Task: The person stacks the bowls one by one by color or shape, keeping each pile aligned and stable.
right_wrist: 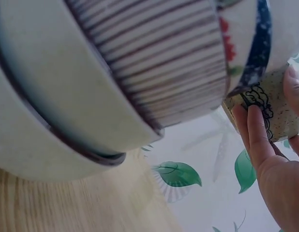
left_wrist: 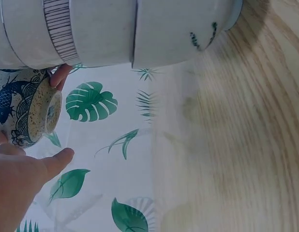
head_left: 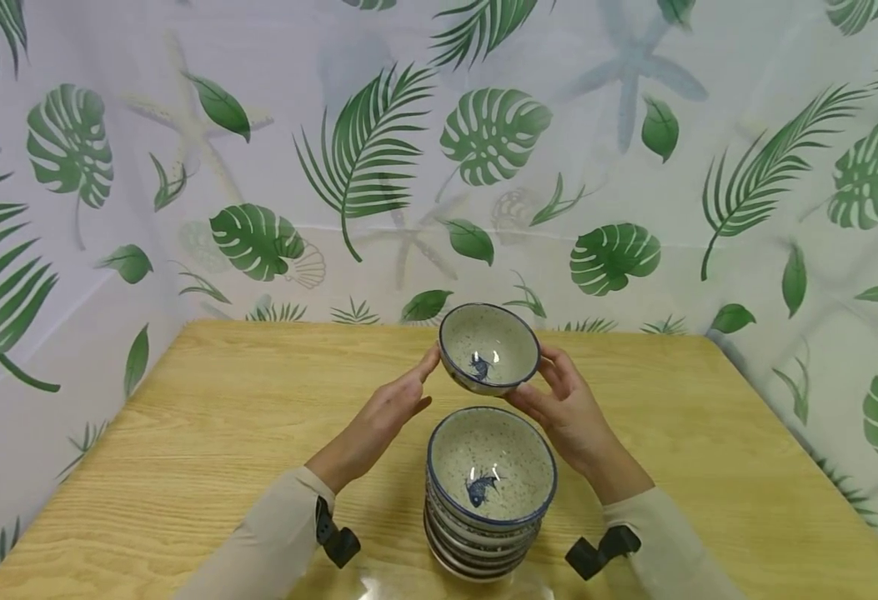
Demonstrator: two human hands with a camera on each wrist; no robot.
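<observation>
A small speckled bowl (head_left: 494, 333) with a blue rim and a blue fish inside is held up beyond a stack of bowls (head_left: 484, 546), tilted toward the head camera. My right hand (head_left: 569, 412) grips its right side, thumb low near the rim. On the other side, my left hand (head_left: 382, 417) touches the bowl with its extended fingers, the thumb held apart. The left wrist view shows the raised bowl's blue-patterned outside (left_wrist: 21, 106) and its foot. A larger speckled bowl (head_left: 509, 446), also with a blue fish, tops the stack between my forearms.
The stack stands on a wooden table (head_left: 258, 392) near its front edge. Striped and plain bowls (right_wrist: 164, 63) show in its side. Behind and beside the table hangs a leaf-printed cloth (head_left: 408, 167). Each wrist bears a black strap mount (head_left: 337, 537).
</observation>
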